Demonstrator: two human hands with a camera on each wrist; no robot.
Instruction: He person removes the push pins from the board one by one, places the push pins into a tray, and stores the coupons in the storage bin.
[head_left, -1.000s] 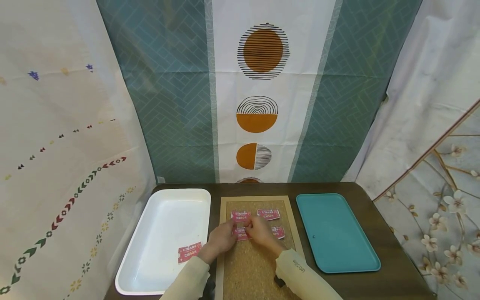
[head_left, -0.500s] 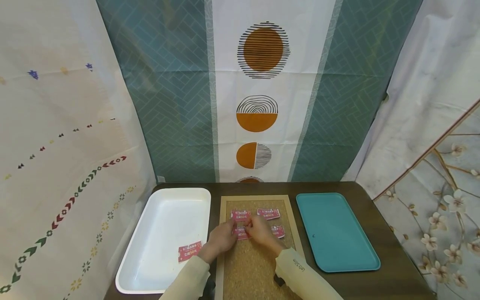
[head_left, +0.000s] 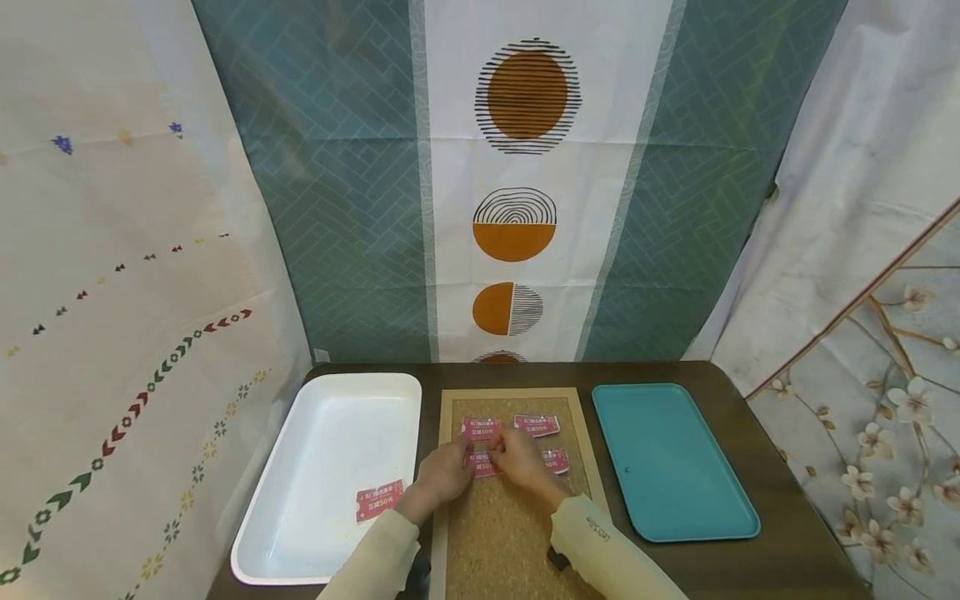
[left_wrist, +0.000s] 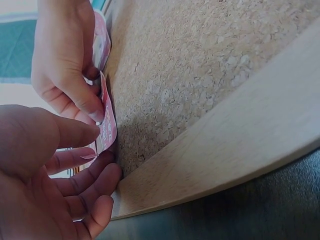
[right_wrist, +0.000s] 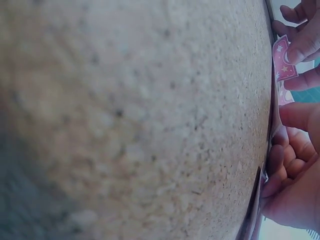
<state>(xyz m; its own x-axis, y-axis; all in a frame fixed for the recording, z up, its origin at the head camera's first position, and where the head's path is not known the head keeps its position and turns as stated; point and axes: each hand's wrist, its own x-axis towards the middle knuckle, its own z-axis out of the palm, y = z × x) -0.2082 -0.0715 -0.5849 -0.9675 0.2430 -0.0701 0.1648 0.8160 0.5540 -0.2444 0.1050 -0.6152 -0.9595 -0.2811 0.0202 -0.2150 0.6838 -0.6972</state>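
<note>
A pink-red coupon (head_left: pixel 482 465) lies in the lower left of a group on a cork board (head_left: pixel 517 533). My left hand (head_left: pixel 446 471) pinches its left end; in the right wrist view the thumb lies over the starred corner of the coupon (right_wrist: pixel 285 62). From the other side, my right hand (head_left: pixel 521 460) grips the coupon's right part, fingers curled. The left wrist view has the coupon (left_wrist: pixel 106 129) standing slightly off the cork, bent between both hands. Whether a small pin sits under the right fingertips cannot be made out. Another coupon (head_left: pixel 481 428) is just above.
Two more coupons lie on the board's right side, one at the upper right (head_left: pixel 536 426) and one lower (head_left: pixel 556 462), partly covered. At left, a white tray (head_left: pixel 300 467) holds a single coupon (head_left: pixel 379 500). A teal tray (head_left: pixel 675 467) stands at right on the dark table (head_left: pixel 795 533).
Both hands keep the same place and hold on the coupon. The head view has tilted very slightly, so the whole scene sits a little higher.
</note>
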